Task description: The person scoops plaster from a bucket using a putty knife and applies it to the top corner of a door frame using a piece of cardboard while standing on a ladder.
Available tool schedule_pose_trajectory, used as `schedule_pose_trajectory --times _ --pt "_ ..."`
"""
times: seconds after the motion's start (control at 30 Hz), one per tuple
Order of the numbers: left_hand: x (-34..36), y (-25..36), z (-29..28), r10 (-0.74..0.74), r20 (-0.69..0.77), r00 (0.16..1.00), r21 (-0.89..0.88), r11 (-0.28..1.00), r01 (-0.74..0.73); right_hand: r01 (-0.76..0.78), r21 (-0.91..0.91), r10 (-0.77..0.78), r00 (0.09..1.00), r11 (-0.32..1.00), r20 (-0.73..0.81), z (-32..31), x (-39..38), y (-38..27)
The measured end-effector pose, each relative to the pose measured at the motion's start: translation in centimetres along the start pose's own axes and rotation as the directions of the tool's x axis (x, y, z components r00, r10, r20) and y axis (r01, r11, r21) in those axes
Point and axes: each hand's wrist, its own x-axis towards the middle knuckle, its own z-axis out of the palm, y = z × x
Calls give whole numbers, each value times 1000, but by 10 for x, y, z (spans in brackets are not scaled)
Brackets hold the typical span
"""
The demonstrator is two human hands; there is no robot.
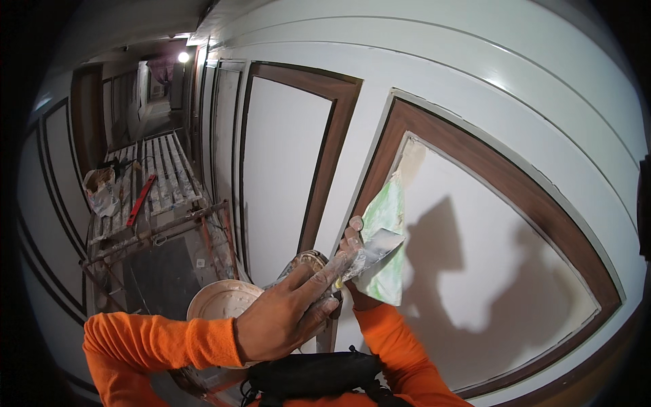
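One putty knife [381, 245] is held against the green patch [386, 237] at the left edge of a white wall panel, inside its brown frame [502, 169]. It is gripped by the right hand [352, 247], clamped on the handle, while the left hand [288, 315] is laid over it, fingers extended. A round putty-smeared pan [220, 298] is seen below, and scaffold planks [159, 176] farther left.
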Motion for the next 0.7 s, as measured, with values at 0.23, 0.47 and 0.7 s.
schedule_pose_trajectory --times 0.23,0.47,0.7 --pt "10 -5 -8 -87 -70 994 84 992 92 -176 38 180 944 984 -278 -73 -20 27" --pt "14 -18 -20 -74 -157 985 157 983 99 -411 90 363 872 907 327 -19 -22 18" --pt "9 -32 -32 32 -293 955 297 953 59 138 -577 -383 864 805 -328 -39 -37 -59"
